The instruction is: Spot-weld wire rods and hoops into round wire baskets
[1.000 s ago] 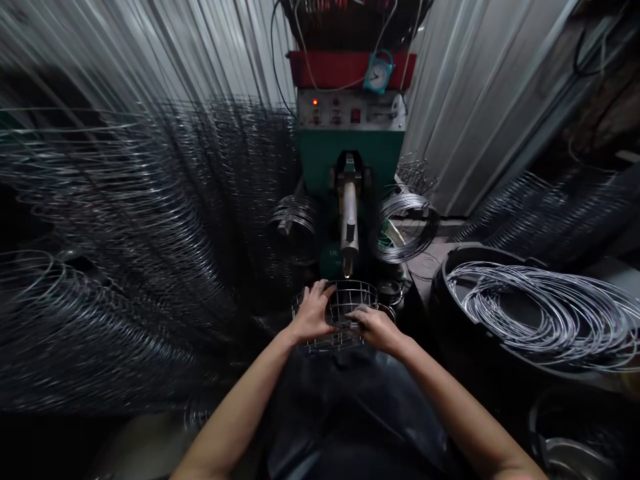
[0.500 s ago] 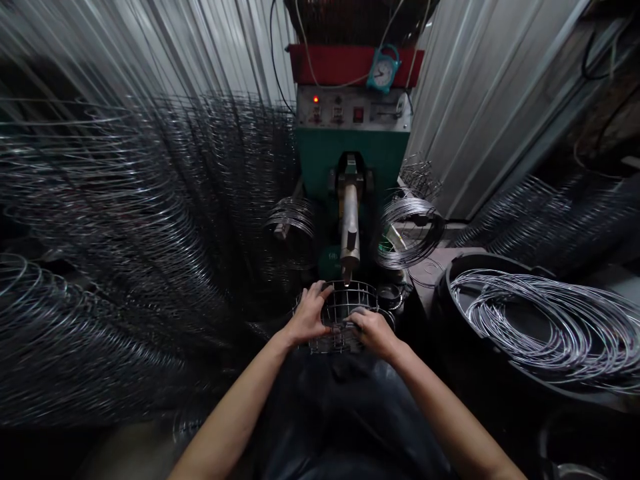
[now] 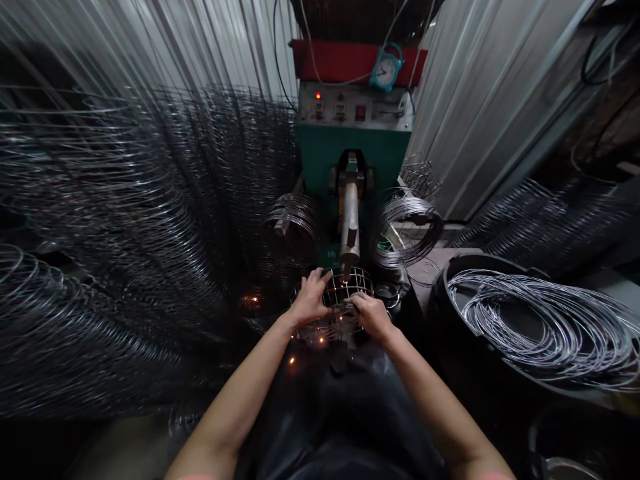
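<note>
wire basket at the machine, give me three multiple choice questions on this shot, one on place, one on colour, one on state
1. Where is the wire basket?
A) under the tip of the metal arm
B) in the black tub
C) on the red shelf

2. What colour is the alarm clock?
A) red
B) teal
C) yellow

3. What is happening at the basket?
A) sparks fly while the left hand and right hand hold it
B) it lies untouched
C) water drips on it

1 A: the arm's tip comes down right at the basket's top.
2 B: the clock's casing shows blue-green.
3 A: orange sparks show around the basket, with both hands on its wires.
</note>
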Demonstrator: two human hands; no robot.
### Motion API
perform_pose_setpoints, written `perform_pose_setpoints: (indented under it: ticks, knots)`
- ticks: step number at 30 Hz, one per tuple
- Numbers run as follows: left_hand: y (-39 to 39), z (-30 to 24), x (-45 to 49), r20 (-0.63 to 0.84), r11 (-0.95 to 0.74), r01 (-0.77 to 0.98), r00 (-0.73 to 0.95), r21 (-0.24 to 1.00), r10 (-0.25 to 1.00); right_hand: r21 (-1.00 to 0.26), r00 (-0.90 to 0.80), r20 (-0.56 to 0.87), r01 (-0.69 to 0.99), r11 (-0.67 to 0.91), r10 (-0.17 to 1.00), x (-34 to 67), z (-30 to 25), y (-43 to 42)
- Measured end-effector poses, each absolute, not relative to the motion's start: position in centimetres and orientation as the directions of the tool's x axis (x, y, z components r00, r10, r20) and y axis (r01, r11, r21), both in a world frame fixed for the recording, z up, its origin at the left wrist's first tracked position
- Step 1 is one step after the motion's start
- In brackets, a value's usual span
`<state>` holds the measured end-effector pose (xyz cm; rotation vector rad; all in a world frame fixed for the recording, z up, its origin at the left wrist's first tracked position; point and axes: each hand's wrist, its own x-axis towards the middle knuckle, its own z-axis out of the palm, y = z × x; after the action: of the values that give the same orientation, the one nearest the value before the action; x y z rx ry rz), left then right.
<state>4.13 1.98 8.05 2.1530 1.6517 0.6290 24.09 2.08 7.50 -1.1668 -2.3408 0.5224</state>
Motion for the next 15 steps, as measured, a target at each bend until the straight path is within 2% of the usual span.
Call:
perform_pose_setpoints:
  ticks: [4,8,10,15]
  knots:
    - [3.3,8.4,4.2,0.113,-0.212,0.821,0.179,0.530,0.977,-0.508,-0.481,0.320,0.640,0.576,0.816,23.7,7.0,3.3]
    - [3.3,8.4,4.3,0.151,-0.216,0.830,0.160,0.515,0.976,-0.585,-0.316,0.482,0.579,0.568,0.817,25.1,5.6,3.1]
    - [3.3,8.4,4.2,0.158,-0.222,0.840,0.164,0.495,0.974,-0.623,-0.251,0.490,0.569,0.537,0.835,25.8,5.1,3.3]
    - [4.8,8.8,3.9,0.104,-0.159,0.845,0.123,0.511,0.987,-0.645,-0.209,0.430,0.610,0.461,0.878,25.4,5.4,5.1]
